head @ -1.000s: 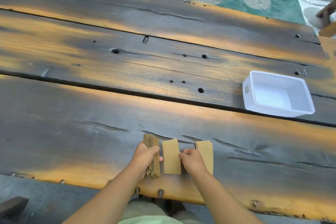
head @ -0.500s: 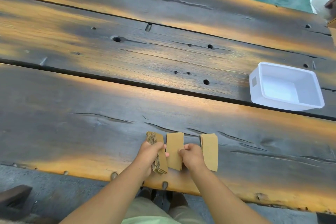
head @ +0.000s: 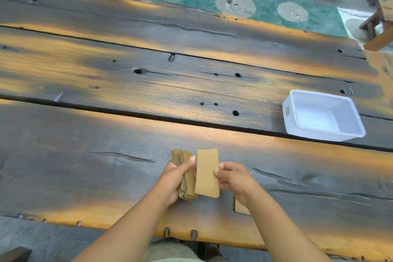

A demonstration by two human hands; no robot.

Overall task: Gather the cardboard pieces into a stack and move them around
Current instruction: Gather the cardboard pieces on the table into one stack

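A flat brown cardboard piece (head: 241, 208) lies on the dark plank table, mostly hidden under the right hand (head: 236, 181); only its near corner shows. The left hand (head: 173, 178) covers the left side of the brown cardboard stack (head: 187, 176). At 2 o'clock, wooden stools (head: 378, 17) run off the picture's edge.

Both bare forearms reach forward over the table edge, close together. The left hand (head: 173, 178) curls in a grip, thumb extended upward; the right hand (head: 235, 179) pinches with fingers folded (knuckles facing the camera).
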